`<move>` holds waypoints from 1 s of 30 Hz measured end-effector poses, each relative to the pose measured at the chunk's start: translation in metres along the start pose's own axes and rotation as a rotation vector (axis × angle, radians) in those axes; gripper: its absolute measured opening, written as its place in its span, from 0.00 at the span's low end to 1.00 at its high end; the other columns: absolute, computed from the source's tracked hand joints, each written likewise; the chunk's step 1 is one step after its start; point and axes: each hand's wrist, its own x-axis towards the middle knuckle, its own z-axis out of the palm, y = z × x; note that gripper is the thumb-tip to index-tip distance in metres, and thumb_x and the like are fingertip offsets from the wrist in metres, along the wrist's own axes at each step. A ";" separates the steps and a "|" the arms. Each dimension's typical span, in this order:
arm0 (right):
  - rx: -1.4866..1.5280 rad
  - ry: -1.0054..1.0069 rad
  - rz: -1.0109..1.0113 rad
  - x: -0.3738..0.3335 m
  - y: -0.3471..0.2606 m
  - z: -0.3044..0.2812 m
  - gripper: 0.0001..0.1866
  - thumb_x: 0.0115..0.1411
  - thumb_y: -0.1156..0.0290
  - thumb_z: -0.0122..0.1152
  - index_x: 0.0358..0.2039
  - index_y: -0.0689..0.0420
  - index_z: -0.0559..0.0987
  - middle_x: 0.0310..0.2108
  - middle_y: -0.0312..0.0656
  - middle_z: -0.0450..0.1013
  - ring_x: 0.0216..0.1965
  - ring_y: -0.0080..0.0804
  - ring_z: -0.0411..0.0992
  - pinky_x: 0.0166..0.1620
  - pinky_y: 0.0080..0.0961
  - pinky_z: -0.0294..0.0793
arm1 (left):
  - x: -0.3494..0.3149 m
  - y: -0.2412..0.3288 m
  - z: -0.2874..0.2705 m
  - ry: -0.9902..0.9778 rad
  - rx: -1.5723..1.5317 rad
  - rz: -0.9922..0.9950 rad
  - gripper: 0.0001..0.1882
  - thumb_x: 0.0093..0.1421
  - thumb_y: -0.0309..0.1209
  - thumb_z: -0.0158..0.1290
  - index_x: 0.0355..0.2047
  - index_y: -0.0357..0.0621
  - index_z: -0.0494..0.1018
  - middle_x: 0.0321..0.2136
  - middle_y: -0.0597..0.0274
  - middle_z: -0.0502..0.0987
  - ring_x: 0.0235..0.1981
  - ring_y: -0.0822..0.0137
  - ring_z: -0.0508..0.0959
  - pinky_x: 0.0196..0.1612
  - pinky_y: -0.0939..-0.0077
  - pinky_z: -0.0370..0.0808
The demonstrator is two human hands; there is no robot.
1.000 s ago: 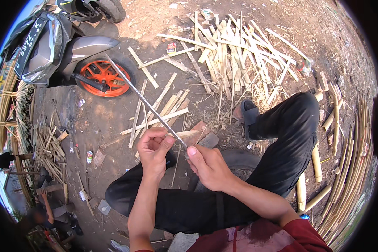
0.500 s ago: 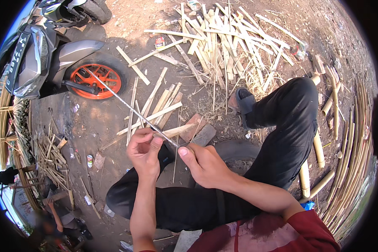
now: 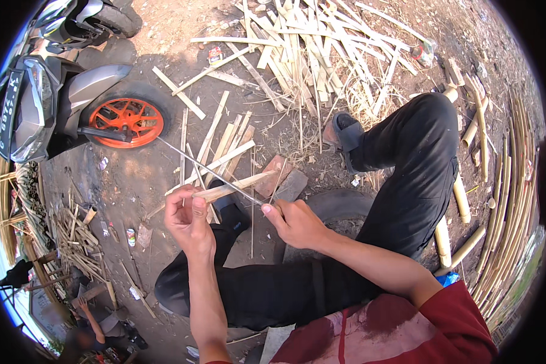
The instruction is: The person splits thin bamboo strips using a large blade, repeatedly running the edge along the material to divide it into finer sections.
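- Sitting on bare dirt ground (image 3: 164, 36), the person has black-trousered legs (image 3: 406, 164) folded, the sandalled foot (image 3: 346, 134) pointing up-frame toward a heap of split bamboo slats (image 3: 309, 54); a scooter (image 3: 60, 103) with an orange wheel (image 3: 126, 120) stands at upper left, and long bamboo poles (image 3: 509, 182) lie along the right.
- Between the hands a bamboo strip (image 3: 233, 187) lies nearly level, its long axis running left to right and rising slightly toward the right.
- A thin metal blade (image 3: 206, 167) crosses the strip, its axis slanting from the orange wheel down-right.
- Left hand (image 3: 188, 221): fingers clenched around the strip's near end, thumb on top, so this hand is the nearer one to the strip.
- Right hand (image 3: 297, 221): fingers closed on the blade's lower end, just right of the strip and beneath its far end.
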 end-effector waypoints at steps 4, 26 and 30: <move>-0.105 -0.068 0.167 0.008 0.027 -0.007 0.36 0.73 0.45 0.42 0.30 0.70 0.78 0.19 0.64 0.72 0.26 0.66 0.75 0.35 0.54 0.73 | -0.003 -0.008 -0.020 -0.102 0.115 0.077 0.11 0.65 0.30 0.61 0.43 0.42 0.72 0.43 0.59 0.74 0.45 0.65 0.78 0.47 0.65 0.82; -0.135 -0.064 -0.013 0.001 -0.043 -0.003 0.38 0.71 0.40 0.42 0.34 0.69 0.80 0.28 0.67 0.77 0.35 0.65 0.78 0.42 0.55 0.75 | -0.006 -0.006 -0.024 0.057 0.093 0.057 0.09 0.67 0.29 0.59 0.43 0.38 0.75 0.43 0.55 0.78 0.43 0.67 0.80 0.47 0.67 0.83; -0.309 -0.025 0.268 0.008 0.067 -0.007 0.38 0.71 0.40 0.41 0.35 0.67 0.82 0.31 0.66 0.78 0.39 0.65 0.78 0.45 0.55 0.75 | -0.001 -0.005 -0.035 0.048 0.129 0.073 0.10 0.67 0.30 0.59 0.42 0.38 0.74 0.43 0.55 0.78 0.44 0.67 0.79 0.48 0.68 0.83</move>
